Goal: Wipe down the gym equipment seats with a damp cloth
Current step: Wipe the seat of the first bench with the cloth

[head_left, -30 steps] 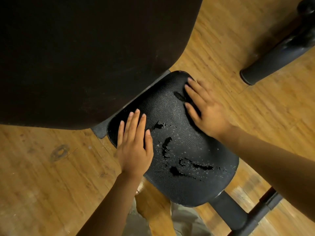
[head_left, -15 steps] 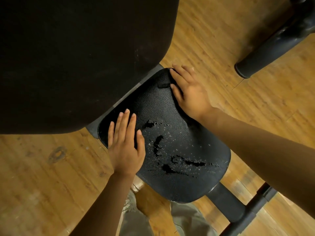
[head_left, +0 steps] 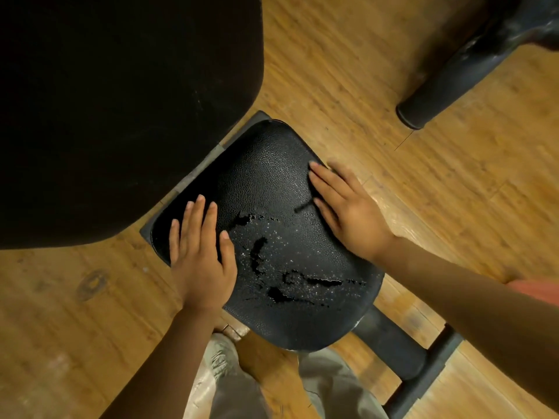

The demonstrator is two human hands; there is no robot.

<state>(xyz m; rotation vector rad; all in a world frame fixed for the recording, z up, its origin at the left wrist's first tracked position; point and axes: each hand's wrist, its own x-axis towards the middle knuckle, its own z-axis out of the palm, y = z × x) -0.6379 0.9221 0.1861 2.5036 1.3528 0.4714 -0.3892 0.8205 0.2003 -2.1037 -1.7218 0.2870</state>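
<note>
A black textured seat pad [head_left: 272,176] of a gym machine lies below me, with dark wet streaks and droplets [head_left: 290,276] across its near half. My left hand [head_left: 201,255] lies flat on the seat's left edge, fingers straight and together. My right hand [head_left: 344,207] rests flat on the seat's right edge, fingers straight and pointing up-left. No cloth shows in either hand or anywhere in view.
A large dark padded backrest [head_left: 121,116] fills the upper left and overhangs the seat's far side. A black cylindrical machine part [head_left: 447,77] slants at upper right. The seat's black post and crossbar [head_left: 423,367] run to the lower right over wooden flooring [head_left: 453,189].
My right hand has slid from the seat's far top corner back toward me along the right edge. My left hand stays flat on the left edge.
</note>
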